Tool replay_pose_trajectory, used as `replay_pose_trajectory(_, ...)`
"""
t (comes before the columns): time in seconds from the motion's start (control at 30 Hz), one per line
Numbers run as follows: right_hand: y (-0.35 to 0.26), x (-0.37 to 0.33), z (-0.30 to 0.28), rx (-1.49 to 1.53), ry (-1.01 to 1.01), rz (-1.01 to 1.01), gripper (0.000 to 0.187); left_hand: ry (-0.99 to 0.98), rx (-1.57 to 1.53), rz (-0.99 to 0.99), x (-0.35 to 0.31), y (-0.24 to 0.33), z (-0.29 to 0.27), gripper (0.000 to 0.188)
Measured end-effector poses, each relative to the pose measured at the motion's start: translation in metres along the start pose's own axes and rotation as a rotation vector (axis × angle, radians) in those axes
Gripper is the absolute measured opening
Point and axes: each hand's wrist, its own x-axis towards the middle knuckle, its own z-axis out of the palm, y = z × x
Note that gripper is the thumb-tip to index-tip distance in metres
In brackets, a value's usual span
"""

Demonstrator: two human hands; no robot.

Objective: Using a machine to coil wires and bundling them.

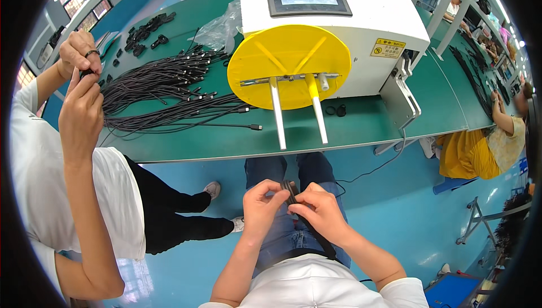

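Observation:
Above my lap, in front of the table edge, a small coil of black cable (pixel 290 191) sits between my two hands. My left hand (pixel 261 205) pinches its left side with thumb and fingers. From the right, my right hand (pixel 320 211) grips the same coil, fingers closed. Parts of the coil are hidden behind the fingertips. Beyond my hands stands a white machine (pixel 361 42) with a screen and a round yellow disc (pixel 265 54). Two metal prongs (pixel 278 116) stick out of the disc toward me.
Many loose black cables (pixel 164 79) with plugs lie on the green table (pixel 214 144), left of the machine. Behind them are small black coils (pixel 147 31) and a clear plastic bag (pixel 220 28). A co-worker (pixel 107 195) stands close at left; another person (pixel 480 150) sits far right.

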Motion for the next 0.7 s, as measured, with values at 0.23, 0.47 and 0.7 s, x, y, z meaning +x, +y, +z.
replay_pose_trajectory(0.23, 0.013, -0.001, 0.009, 0.356, 0.057, 0.127, 0.013, -0.056, -0.129, 0.016, 0.003, 0.011, -0.001, 0.006)
replay_pose_trajectory(0.47, 0.003, 0.0, 0.009, 0.5, -0.047, 0.281, 0.013, -0.036, -0.149, -0.023, -0.004, 0.014, -0.001, 0.004)
replay_pose_trajectory(0.7, 0.005, 0.004, 0.003, 0.781, -0.193, 0.401, 0.016, 0.073, -0.016, 0.133, 0.004, 0.005, -0.01, 0.019)
